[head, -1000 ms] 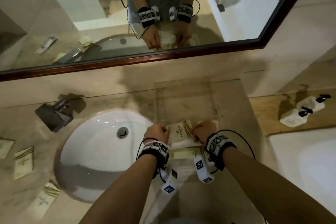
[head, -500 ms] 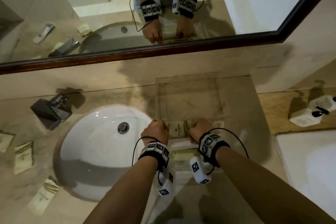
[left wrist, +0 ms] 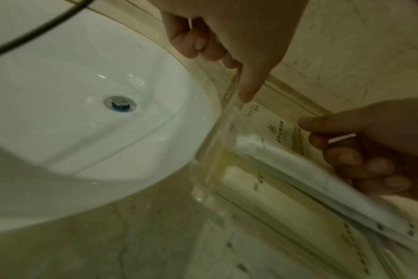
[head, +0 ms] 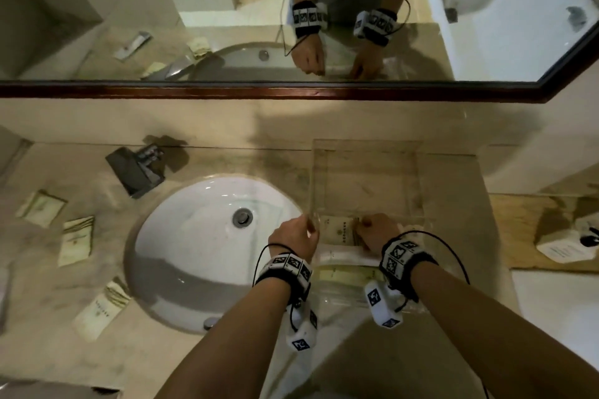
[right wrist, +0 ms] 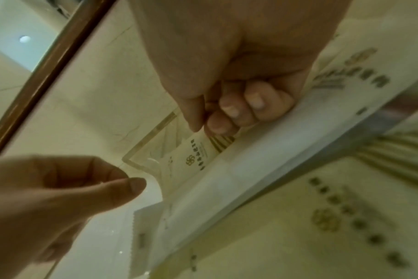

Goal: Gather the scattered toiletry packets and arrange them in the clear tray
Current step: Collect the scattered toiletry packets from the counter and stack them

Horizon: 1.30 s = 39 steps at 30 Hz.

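1. the right hand (head: pixel 376 233) pinches a cream packet (head: pixel 340 232) with thumb and curled fingers, down inside the clear tray (head: pixel 418 178).
2. the left hand (head: pixel 293 236) is at the tray's left wall, thumb on the rim (i cannot tell if it grips).
3. more packets lie in the tray's near part.
4. three loose packets (head: pixel 77 240) lie left of the white sink (head: pixel 194 253).
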Each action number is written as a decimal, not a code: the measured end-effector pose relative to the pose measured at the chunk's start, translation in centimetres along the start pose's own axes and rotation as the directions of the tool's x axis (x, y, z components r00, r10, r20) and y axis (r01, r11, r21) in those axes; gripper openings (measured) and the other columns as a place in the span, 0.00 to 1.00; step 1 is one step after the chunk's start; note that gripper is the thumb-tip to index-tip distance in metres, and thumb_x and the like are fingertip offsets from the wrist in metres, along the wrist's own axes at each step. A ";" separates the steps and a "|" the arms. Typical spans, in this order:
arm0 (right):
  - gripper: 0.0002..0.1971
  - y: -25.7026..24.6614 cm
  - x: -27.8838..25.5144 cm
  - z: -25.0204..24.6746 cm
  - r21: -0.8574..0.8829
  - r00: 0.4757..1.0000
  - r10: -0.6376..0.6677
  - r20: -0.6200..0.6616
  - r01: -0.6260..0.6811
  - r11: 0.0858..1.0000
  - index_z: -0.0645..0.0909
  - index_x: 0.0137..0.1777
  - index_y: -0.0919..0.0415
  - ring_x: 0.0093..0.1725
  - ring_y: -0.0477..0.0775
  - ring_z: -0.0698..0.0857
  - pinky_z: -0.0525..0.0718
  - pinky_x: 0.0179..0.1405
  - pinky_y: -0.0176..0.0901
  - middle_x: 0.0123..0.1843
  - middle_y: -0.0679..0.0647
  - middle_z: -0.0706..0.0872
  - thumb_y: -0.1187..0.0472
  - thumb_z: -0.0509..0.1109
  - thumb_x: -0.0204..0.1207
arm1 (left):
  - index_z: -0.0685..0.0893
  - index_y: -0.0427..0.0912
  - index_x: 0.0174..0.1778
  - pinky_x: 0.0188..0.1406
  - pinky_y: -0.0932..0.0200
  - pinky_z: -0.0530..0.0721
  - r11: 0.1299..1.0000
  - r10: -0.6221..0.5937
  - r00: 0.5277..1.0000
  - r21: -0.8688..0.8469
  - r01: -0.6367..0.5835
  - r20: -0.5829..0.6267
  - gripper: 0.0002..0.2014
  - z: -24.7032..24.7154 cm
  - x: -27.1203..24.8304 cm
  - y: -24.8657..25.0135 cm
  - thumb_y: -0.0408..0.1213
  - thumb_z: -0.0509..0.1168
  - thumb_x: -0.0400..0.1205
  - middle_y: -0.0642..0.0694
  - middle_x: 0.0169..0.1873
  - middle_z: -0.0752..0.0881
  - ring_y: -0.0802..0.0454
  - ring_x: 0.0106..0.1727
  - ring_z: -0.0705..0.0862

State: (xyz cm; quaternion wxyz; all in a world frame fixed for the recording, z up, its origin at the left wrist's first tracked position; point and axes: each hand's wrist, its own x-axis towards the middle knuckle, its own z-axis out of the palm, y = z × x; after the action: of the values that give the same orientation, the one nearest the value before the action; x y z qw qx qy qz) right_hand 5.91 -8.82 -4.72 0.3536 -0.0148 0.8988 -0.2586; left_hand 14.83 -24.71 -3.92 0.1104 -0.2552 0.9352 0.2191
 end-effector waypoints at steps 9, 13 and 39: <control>0.12 -3.7 -1.0 3.1 -0.021 0.999 0.026 -0.047 -0.027 0.999 0.78 0.34 0.60 0.40 0.58 0.80 0.79 0.42 0.45 0.40 0.60 0.84 0.56 0.64 0.78 | 0.83 0.50 0.45 0.46 0.57 0.80 0.945 -0.287 0.958 -0.173 0.277 -0.030 0.10 -2.6 -3.8 -7.7 0.52 0.64 0.79 0.45 0.44 0.90 0.43 0.50 0.87; 0.19 -8.4 -4.0 6.5 -0.029 0.989 -0.090 -0.117 0.087 0.996 0.68 0.25 0.58 0.29 0.55 0.73 0.70 0.30 0.40 0.30 0.56 0.76 0.58 0.65 0.78 | 0.82 0.52 0.42 0.44 0.56 0.82 0.898 -0.394 0.918 -0.234 0.373 -0.048 0.09 -4.6 -5.6 -13.6 0.52 0.63 0.78 0.45 0.41 0.89 0.42 0.47 0.87; 0.13 -29.8 -9.4 37.5 -0.224 0.925 -0.220 0.309 0.296 0.929 0.79 0.51 0.62 0.50 0.63 0.85 0.85 0.45 0.49 0.50 0.62 0.86 0.55 0.73 0.73 | 0.84 0.39 0.59 0.56 0.50 0.85 0.494 -0.742 0.645 -0.502 0.710 0.183 0.16 -9.9 -13.1 -43.0 0.44 0.60 0.82 0.37 0.57 0.86 0.38 0.58 0.85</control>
State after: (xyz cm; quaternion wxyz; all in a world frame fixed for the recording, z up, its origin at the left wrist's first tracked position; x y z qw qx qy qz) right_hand 32.44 -49.70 -7.81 0.4338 -0.2176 0.8566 -0.1753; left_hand 47.56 -57.01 -6.29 0.0900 -0.6502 0.6432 0.3943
